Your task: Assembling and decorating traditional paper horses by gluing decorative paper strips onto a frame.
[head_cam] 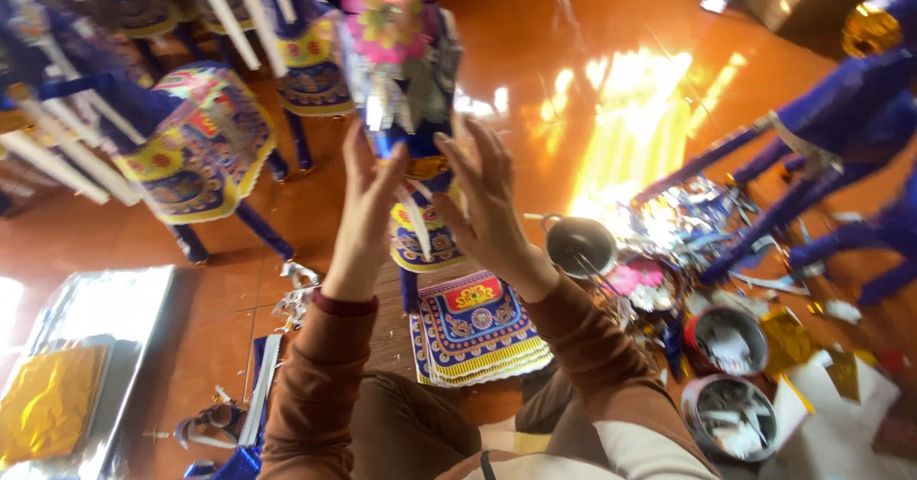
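Observation:
A blue paper horse figure (406, 79) stands upright in front of me, with a pink paper flower (387, 7) on its head and silver fringe below. My left hand (365, 208) is raised beside its left flank, fingers straight and apart. My right hand (487, 193) is raised on the other side, fingers spread and touching or almost touching the figure's neck. Neither hand grips anything. A stack of patterned blue and yellow paper sheets (475, 327) lies on the floor under my forearms.
Several finished blue paper horses (196, 146) stand at the back left, another (841, 127) lies at right. A metal pot (580, 244) and two round tins (731, 341) of scraps sit right. Gold and silver foil sheets (57, 394) lie at lower left on the orange floor.

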